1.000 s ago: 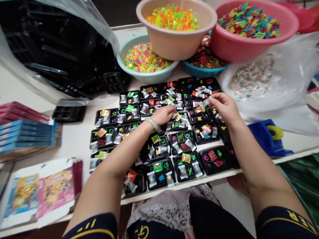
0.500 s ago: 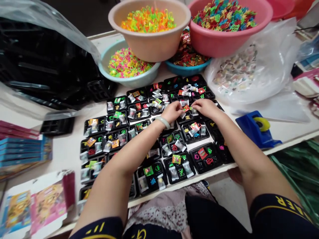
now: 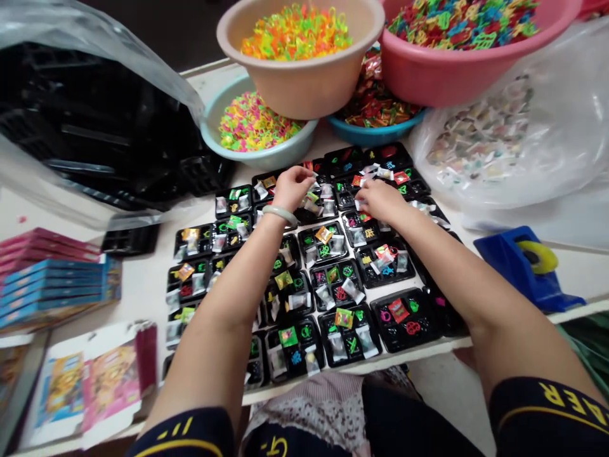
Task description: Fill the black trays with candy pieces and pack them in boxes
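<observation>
Over the trays in the back rows my left hand point(image 3: 294, 188), with a pale bangle point(image 3: 280, 214) at its wrist, has thumb and fingers pinched together above a black tray of small white-wrapped packets point(image 3: 312, 208). To its right, my right hand point(image 3: 380, 200) is bent down with fingers closed at white packets above a tray point(image 3: 360, 237) that holds a yellow plastic piece. What either hand pinches is too small to make out. Around them stand rows of black compartment trays point(image 3: 335, 279) with coloured plastic shapes, shiny sachets point(image 3: 324, 235) and white packets.
Behind the trays stand a peach basin point(image 3: 304, 86), a pink basin point(image 3: 457, 79), a light blue basin point(image 3: 257, 158) and a blue basin point(image 3: 380, 132). A clear bag of packets point(image 3: 490, 139) and a blue tape dispenser point(image 3: 514, 266) lie right; stacked boxes point(image 3: 57, 285) and bagged trays point(image 3: 104, 139) left.
My hands have parted from above one middle tray. The left hand has moved left and farther back; the right has shifted a little left. The view has turned slightly left.
</observation>
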`<control>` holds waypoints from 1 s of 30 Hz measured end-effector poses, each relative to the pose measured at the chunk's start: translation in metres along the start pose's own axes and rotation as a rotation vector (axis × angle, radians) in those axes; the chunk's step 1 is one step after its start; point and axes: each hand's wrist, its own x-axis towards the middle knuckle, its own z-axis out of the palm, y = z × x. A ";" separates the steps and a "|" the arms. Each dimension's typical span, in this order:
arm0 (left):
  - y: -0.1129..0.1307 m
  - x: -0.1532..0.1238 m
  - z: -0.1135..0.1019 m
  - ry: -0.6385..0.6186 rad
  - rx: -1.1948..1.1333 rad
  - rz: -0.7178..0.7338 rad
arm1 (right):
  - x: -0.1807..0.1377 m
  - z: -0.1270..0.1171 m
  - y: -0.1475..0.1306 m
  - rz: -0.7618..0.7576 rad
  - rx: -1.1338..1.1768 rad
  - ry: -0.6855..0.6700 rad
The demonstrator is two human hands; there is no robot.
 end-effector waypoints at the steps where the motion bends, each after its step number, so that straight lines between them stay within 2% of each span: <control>1: -0.004 0.001 -0.006 -0.045 0.044 0.008 | 0.001 0.001 0.000 0.010 0.013 0.000; 3: -0.008 -0.002 -0.010 -0.147 0.163 0.040 | 0.002 0.003 0.004 0.035 0.083 0.006; 5: -0.004 -0.005 -0.005 -0.219 0.298 0.089 | 0.003 0.004 0.010 0.059 0.171 0.017; 8: 0.010 -0.006 0.012 -0.242 0.511 0.143 | 0.006 0.004 0.016 0.084 0.277 0.047; 12: 0.028 0.000 0.031 -0.248 0.722 0.064 | 0.009 0.003 0.020 0.111 0.376 0.055; 16: 0.028 0.005 0.036 -0.258 0.747 -0.011 | 0.014 0.004 0.023 0.137 0.453 0.027; 21: 0.017 0.008 0.034 -0.245 0.683 0.007 | 0.020 0.008 0.029 0.131 0.548 -0.008; 25: 0.016 0.006 0.033 -0.238 0.700 0.014 | 0.020 0.005 0.035 0.154 0.621 0.085; 27: 0.017 0.005 0.033 -0.243 0.722 0.014 | 0.020 0.002 0.036 0.137 0.594 0.110; 30: 0.018 0.004 0.033 -0.260 0.731 0.008 | 0.021 -0.003 0.030 0.062 0.421 0.045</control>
